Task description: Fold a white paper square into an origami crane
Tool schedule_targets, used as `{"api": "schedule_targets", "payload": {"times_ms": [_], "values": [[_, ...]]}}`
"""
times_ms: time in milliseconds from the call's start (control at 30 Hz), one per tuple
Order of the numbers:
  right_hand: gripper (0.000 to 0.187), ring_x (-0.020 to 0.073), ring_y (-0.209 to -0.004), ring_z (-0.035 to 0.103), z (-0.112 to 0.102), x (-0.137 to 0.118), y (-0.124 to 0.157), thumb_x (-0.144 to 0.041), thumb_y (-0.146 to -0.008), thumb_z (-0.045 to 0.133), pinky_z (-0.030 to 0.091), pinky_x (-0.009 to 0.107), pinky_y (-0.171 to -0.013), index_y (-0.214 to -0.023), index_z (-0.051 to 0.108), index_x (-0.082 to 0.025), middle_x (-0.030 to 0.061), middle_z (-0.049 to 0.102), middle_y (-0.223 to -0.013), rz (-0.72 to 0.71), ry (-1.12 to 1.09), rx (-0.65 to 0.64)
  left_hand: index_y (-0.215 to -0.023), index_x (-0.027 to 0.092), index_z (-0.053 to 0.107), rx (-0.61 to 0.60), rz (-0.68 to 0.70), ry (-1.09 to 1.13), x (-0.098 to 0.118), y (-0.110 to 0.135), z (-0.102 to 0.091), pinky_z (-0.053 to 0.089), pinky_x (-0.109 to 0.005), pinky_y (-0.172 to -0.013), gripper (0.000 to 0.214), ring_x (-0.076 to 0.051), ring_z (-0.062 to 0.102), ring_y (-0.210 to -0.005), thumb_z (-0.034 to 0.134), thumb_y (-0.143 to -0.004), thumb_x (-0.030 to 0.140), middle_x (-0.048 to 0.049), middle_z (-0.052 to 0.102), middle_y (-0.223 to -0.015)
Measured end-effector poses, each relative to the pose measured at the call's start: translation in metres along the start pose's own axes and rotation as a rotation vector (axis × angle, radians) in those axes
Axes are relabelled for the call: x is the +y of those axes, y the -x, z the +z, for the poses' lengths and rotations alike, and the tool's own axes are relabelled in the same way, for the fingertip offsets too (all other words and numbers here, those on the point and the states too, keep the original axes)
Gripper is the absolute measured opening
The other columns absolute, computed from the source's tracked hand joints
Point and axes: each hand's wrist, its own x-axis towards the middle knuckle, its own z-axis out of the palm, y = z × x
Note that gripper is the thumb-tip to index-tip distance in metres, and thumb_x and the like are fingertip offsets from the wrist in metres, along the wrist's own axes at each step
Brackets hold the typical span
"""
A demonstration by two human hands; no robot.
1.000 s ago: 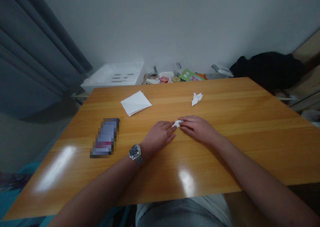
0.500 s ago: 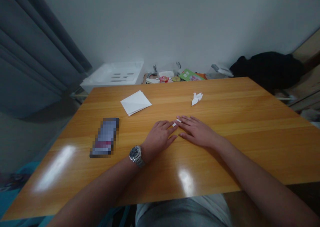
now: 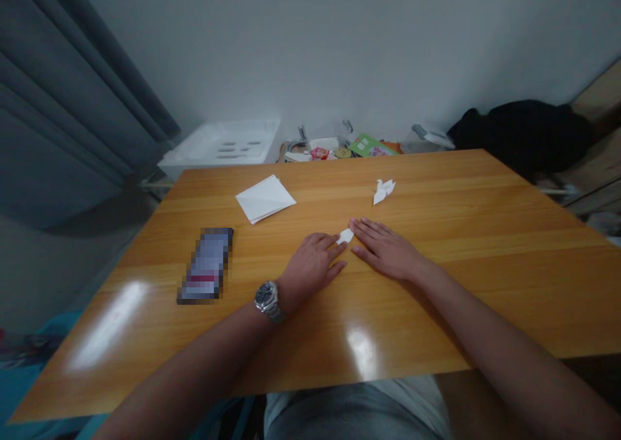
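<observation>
I have both hands down on the wooden table (image 3: pixel 485 217), around a small folded piece of white paper (image 3: pixel 345 236) that lies about midway between the left and right edges, a little nearer the far edge than the near one. My left hand (image 3: pixel 315 265) is unclenched, its fingertips resting on the paper's left end and its thumb pointing right, clear of the paper. My right hand (image 3: pixel 385 249) lies flat and released, fingers stretched out together, the foremost fingertips at the paper's right end and the thumb apart from them. I wear a metal watch (image 3: pixel 267 296) on my left wrist (its dial faces up at me). Beyond my right hand, towards the far edge, sits a folded white paper bird (image 3: pixel 383 191). A few white sheets (image 3: pixel 266 199) lie stacked, slightly askew, near the far left corner. A phone (image 3: pixel 206 265) lies towards the left edge, nearer to me than the sheets (its screen is blurred into blocks).
</observation>
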Motion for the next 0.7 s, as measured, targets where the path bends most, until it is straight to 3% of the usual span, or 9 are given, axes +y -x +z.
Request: {"api": "schedule_targets", "payload": {"times_ms": [367, 700], "values": [[0.057, 0.0287, -0.15, 0.031, -0.001, 0.002, -0.004, -0.051, -0.105, 0.034, 0.03, 0.053, -0.12, -0.156, 0.037, -0.026, 0.0075, 0.037, -0.161, -0.013, 0.012, 0.009, -0.125, 0.016, 0.064, 0.037, 0.081, 0.052, -0.003, -0.003, -0.003, 0.045, -0.042, -0.102, 0.036, -0.025, 0.061, -0.112, 0.047, -0.103, 0.039, -0.0103, 0.07, -0.12], [0.047, 0.0294, -0.139, 0.047, -0.002, 0.001, -0.01, -0.042, -0.102, 0.046, 0.038, 0.052, -0.114, -0.145, 0.053, -0.025, 0.0097, 0.054, -0.15, -0.017, -0.084, 0.123, -0.127, 0.019, 0.065, 0.028, 0.1, 0.012, -0.003, -0.001, -0.001, 0.047, -0.043, -0.099, 0.035, -0.026, 0.06, -0.109, 0.05, -0.101, 0.039, -0.01, 0.066, -0.119]]}}
